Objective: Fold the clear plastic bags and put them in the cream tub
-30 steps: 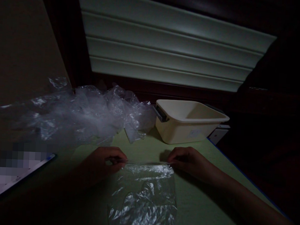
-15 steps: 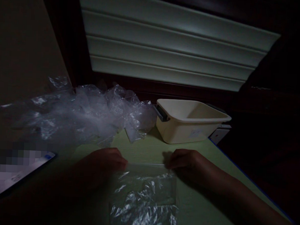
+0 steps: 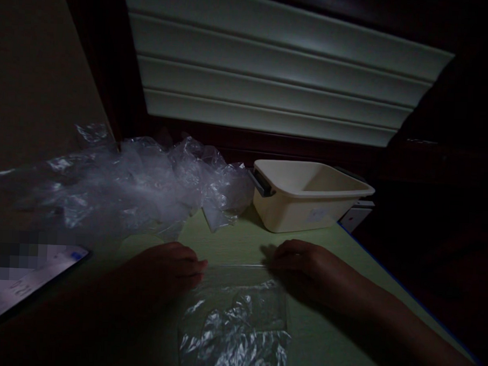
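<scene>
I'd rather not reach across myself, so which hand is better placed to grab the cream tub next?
Probably right: the right hand is just in front of the tub, while the left hand is farther off, nearer the crumpled plastic.

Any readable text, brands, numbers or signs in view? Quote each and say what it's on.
None that I can quote.
Label on the cream bin: too small and blurred.
Lit device screen: part pixelated, remaining marks too blurred.
White object behind the bin: small reddish mark, unreadable.
Clear plastic bag between the hands: no print visible.
</scene>
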`<state>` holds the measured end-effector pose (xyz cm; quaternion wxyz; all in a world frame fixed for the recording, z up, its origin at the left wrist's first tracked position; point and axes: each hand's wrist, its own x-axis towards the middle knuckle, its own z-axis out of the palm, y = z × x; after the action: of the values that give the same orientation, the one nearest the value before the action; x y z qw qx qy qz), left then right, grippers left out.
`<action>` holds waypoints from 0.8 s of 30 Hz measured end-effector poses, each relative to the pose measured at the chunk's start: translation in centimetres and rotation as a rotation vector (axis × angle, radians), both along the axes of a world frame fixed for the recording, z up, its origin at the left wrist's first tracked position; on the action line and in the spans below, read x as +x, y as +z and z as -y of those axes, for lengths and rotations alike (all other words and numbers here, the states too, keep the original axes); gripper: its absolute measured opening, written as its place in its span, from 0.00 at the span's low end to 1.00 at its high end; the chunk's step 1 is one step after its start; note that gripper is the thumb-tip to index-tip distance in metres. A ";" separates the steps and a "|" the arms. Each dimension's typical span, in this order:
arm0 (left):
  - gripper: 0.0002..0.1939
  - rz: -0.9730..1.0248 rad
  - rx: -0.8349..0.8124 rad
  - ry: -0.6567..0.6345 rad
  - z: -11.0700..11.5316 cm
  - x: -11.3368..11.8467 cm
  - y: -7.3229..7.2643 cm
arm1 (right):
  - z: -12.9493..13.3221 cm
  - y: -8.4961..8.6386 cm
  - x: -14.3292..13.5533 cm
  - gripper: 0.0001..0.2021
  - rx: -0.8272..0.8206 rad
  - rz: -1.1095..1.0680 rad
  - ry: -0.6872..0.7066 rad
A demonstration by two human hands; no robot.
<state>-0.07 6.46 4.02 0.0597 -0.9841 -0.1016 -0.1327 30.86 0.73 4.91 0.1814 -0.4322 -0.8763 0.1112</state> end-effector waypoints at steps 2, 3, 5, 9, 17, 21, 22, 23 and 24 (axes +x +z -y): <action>0.14 -0.009 0.021 -0.033 0.1 -0.1 0.0 | 0.1 0.5 -0.9 0.14 0.069 0.027 0.010; 0.13 -0.014 0.020 -0.034 0.1 -0.2 0.0 | 0.1 0.8 -1.5 0.14 0.101 0.040 0.030; 0.13 -0.035 0.011 -0.010 0.0 -0.1 -0.2 | 0.0 1.1 -3.1 0.15 0.139 0.066 0.093; 0.13 -0.066 0.017 0.040 -0.2 0.3 -0.6 | -0.5 1.0 -6.4 0.13 0.165 0.222 0.236; 0.13 -0.123 0.042 0.038 -0.5 0.1 -0.7 | -0.2 -0.1 -6.0 0.15 0.143 0.282 0.224; 0.13 -0.101 0.046 0.048 -0.7 -0.4 -1.1 | 1.5 -0.7 -2.6 0.19 0.080 0.214 0.085; 0.13 -0.092 0.053 0.033 -0.7 -0.4 -1.1 | 2.0 -1.0 -1.8 0.19 0.089 0.189 0.049; 0.13 -0.083 0.060 0.013 -0.8 -0.5 -1.2 | 2.5 -1.3 -1.0 0.19 0.075 0.174 0.013; 0.14 -0.074 0.064 0.000 -0.8 -0.5 -1.1 | 2.9 -1.6 -0.4 0.20 0.059 0.156 -0.021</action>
<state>-0.56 7.27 2.89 0.0947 -0.9860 -0.0952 -0.0993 30.48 -2.18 3.33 0.1263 -0.4433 -0.8861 0.0494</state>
